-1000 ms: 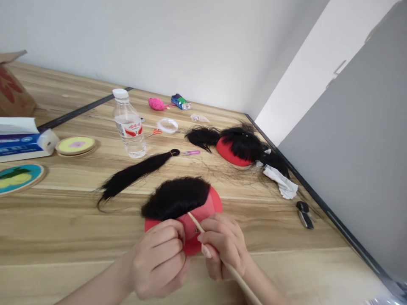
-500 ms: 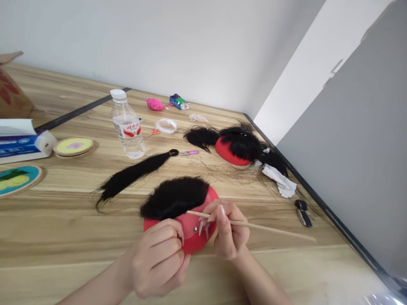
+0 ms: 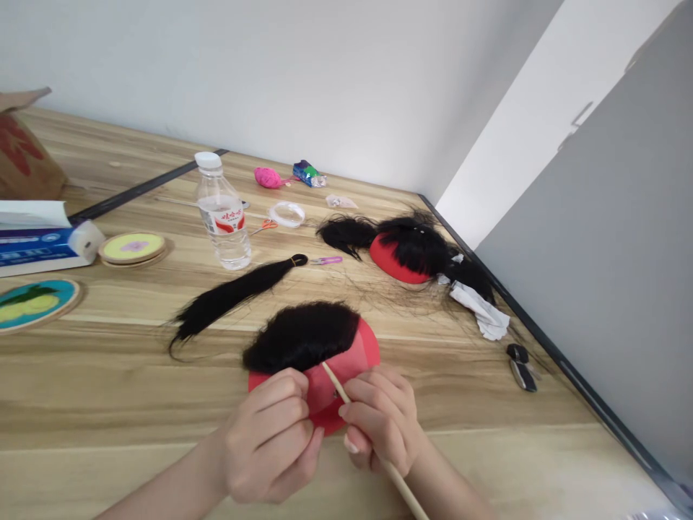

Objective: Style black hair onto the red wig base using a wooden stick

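Observation:
A red dome-shaped form [image 3: 369, 343] lies before me with short black hair [image 3: 303, 334] over its far part and a pale net over the bare red part. My right hand [image 3: 382, 419] grips a slim pale wooden stick [image 3: 403, 492] whose narrow tip points at the hair's near edge. My left hand [image 3: 271, 437] is closed in a pinch at the form's near left side; what its fingertips hold is too small to make out. A small shiny pinhead shows beside the stick, partly hidden by my right fingers.
Beyond lie a tied black hair bundle [image 3: 238, 292], purple thread snips [image 3: 328, 261], a water bottle [image 3: 223, 217] and a second red form [image 3: 393, 258] with black hair. Crumpled tissue [image 3: 481, 310] and a key fob [image 3: 522, 367] are at right, embroidery hoops [image 3: 133, 248] at left.
My right hand has turned over, swinging the stick's rear end from the right down toward me. Its tip stays near the hair edge. My left hand keeps its pinch; the view shifted slightly.

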Motion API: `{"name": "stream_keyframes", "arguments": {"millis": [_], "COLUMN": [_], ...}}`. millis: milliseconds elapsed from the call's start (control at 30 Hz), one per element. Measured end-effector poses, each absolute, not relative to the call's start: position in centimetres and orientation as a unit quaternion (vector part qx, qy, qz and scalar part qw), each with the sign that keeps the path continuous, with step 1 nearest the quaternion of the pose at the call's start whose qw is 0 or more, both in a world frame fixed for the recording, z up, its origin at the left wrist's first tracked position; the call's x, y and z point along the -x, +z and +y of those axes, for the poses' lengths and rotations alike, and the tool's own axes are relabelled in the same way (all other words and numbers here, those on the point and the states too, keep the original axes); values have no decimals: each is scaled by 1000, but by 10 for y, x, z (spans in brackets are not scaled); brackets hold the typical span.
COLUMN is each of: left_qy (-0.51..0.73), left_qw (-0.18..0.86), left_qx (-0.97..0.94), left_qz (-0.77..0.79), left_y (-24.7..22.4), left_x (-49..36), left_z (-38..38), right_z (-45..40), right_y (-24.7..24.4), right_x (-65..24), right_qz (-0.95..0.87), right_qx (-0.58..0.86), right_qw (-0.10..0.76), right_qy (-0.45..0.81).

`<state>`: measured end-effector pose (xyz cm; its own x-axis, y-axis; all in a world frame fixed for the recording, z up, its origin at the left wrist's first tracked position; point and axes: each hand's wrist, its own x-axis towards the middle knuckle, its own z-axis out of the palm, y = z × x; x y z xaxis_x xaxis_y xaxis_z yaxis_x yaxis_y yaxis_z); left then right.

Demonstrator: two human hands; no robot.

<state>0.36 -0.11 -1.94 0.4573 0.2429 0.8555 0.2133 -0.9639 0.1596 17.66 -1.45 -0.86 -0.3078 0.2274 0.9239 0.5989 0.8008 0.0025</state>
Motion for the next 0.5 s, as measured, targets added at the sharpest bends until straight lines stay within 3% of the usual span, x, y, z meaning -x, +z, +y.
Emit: {"name": "stream_keyframes", "arguments": {"millis": [500], "left_qy": [514], "left_qw": [28], "left_qx": [-849], "left_qz": [122], "left_y": [-18], "left_x": [-5], "left_z": [1], "right_z": [-19], "right_y": [-16], "right_x": [-177], "right_qz": [-745], "right_qx": [306], "right_qw": [576], "right_qy": [-140]}}
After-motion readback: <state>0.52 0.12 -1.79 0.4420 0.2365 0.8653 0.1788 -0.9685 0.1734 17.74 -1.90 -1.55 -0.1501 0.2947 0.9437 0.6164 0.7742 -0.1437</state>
